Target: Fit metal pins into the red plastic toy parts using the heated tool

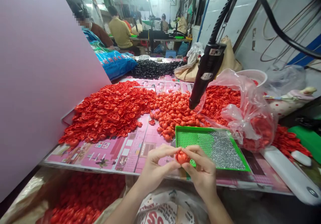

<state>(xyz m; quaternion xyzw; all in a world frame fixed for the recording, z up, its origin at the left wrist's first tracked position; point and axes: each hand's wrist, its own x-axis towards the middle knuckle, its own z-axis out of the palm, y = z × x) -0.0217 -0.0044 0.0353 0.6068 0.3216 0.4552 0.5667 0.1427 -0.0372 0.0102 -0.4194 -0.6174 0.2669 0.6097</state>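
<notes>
A red plastic ball (182, 157) is gripped between the fingertips of the left hand (155, 165) and right hand (203, 169), apparently for steadiness, before the green tray (187, 139). Screw-like silvery pieces (225, 152) are kept there, presumably within reach. Beyond, space above the red balls (173, 112) is partly obstructed by a hanging electric screwdriver (207, 72).

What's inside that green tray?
In the green tray, tiny silvery metal pieces, perhaps screws, lie toward the right. Its holed floor shows at left; beneath the pieces it's covered. The left hand and right hand hide part of its near side.
</notes>
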